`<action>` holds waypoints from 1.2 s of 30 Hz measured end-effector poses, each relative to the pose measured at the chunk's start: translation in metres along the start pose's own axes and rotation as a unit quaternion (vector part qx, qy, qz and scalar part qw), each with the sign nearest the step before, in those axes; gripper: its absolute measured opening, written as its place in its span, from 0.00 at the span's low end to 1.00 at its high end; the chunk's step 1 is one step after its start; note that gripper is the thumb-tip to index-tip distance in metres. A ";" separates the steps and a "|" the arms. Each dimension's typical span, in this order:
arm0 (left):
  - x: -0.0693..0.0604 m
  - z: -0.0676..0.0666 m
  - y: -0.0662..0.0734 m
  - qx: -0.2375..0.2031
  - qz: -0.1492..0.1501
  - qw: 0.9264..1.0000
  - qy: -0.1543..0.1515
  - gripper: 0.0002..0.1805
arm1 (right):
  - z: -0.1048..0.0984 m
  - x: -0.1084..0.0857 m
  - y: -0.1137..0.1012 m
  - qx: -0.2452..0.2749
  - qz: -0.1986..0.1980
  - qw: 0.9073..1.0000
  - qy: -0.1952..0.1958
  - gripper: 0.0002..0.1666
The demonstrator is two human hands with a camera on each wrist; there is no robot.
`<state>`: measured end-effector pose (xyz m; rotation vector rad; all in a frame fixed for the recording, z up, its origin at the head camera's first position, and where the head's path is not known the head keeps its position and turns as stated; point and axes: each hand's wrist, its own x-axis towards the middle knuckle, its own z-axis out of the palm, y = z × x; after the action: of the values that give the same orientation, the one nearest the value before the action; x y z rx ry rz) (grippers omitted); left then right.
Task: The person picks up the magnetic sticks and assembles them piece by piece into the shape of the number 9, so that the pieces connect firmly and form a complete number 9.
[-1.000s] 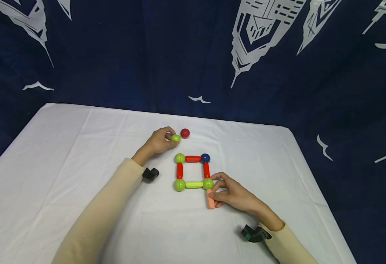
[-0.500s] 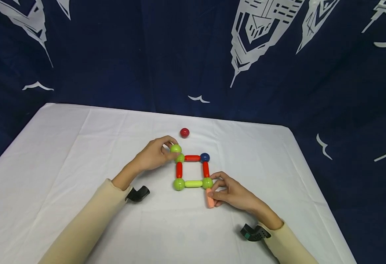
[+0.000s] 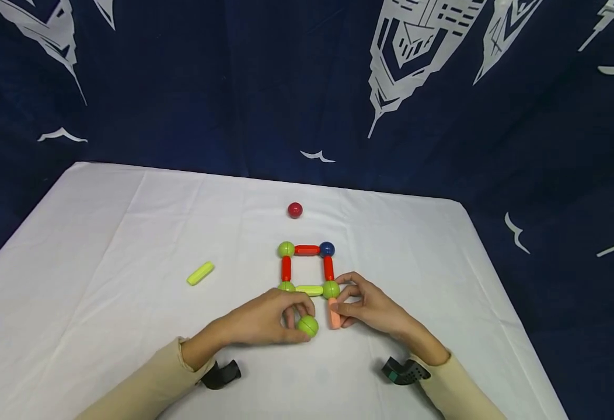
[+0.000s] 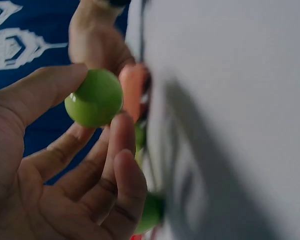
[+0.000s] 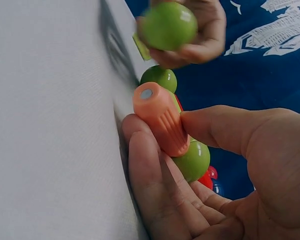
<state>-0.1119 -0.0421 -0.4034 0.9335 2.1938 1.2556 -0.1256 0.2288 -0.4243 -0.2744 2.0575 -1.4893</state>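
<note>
Between thumb and fingers, my left hand [image 3: 267, 319] pinches a green ball [image 3: 307, 326], just left of the orange rod. My right hand [image 3: 372, 308] grips the orange magnetic rod [image 5: 162, 120], whose round metal end shows in the right wrist view. The rod's far end touches the green corner ball [image 3: 330, 289] of a square frame. That frame has red rods [image 3: 307, 250] on three sides, a light green rod [image 3: 309, 290] at the front, a blue ball [image 3: 327, 249] and green balls at the corners. My left hand partly covers the front left ball [image 3: 286, 286].
A loose red ball [image 3: 295, 210] lies behind the frame. Off to the left lies a loose yellow-green rod [image 3: 200, 273]. A white cloth covers the table [image 3: 128, 245], and a dark blue printed curtain [image 3: 233, 87] hangs behind it.
My left hand has carried the green ball from beside the red ball toward me, to the orange rod's near end. The loose yellow-green rod has come into sight. My right hand stays put.
</note>
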 end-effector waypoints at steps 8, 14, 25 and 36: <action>0.007 0.027 0.000 0.007 -0.020 1.000 -0.021 0.17 | 0.000 -0.001 -0.001 0.011 0.013 1.000 0.009 0.38; 0.014 0.038 0.004 0.048 -0.008 0.999 -0.002 0.17 | 0.000 -0.001 -0.001 0.010 0.011 1.000 0.007 0.38; 0.016 0.048 0.010 0.063 -0.002 0.998 0.022 0.14 | 0.000 -0.001 -0.001 0.009 0.003 1.000 0.000 0.38; 0.016 0.050 0.009 0.071 -0.017 0.995 0.066 0.13 | 0.001 -0.001 -0.002 0.006 0.006 1.000 0.001 0.38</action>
<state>-0.0872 0.0018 -0.4208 0.8831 2.4186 1.1903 -0.1248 0.2280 -0.4220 -0.2558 2.0464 -1.4952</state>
